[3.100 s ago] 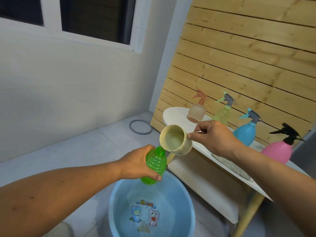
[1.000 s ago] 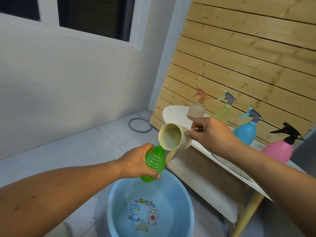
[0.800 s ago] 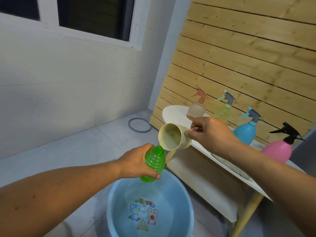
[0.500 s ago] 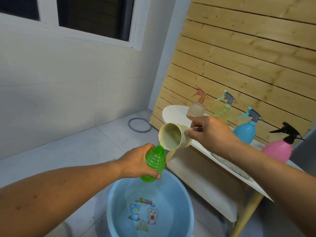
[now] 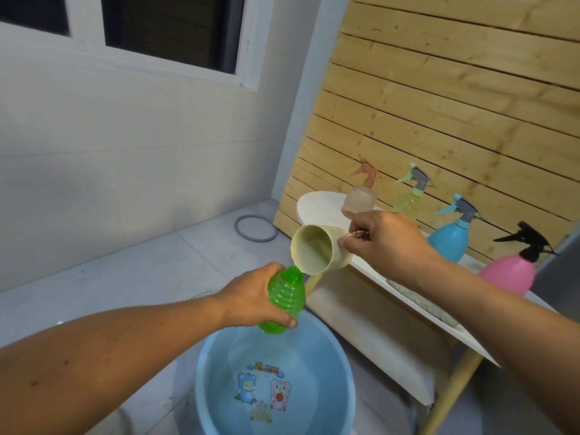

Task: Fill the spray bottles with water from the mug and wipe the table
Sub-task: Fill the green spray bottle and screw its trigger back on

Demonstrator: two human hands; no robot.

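My left hand (image 5: 251, 298) grips a green ribbed bottle (image 5: 287, 301) with no spray head, held above a blue basin (image 5: 276, 376). My right hand (image 5: 384, 240) holds a cream mug (image 5: 317, 254) by its handle, tipped with its lip against the bottle's open neck. On the white table (image 5: 323, 205) behind stand a clear bottle with an orange sprayer (image 5: 359, 196), a yellow-green one (image 5: 409, 199), a blue one (image 5: 450, 237) and a pink one with a black sprayer (image 5: 511, 271). A grey cloth (image 5: 420, 304) lies near the table's front edge.
The basin stands on the tiled floor and holds water over a cartoon print. A grey ring (image 5: 255, 227) lies on the floor by the wall. A slatted wooden panel (image 5: 455, 105) backs the table. A wooden table leg (image 5: 452, 390) slants down at the right.
The mug and the green bottle have stayed nearly in place over the basin. The mug's tilt against the bottle neck looks about the same as before.
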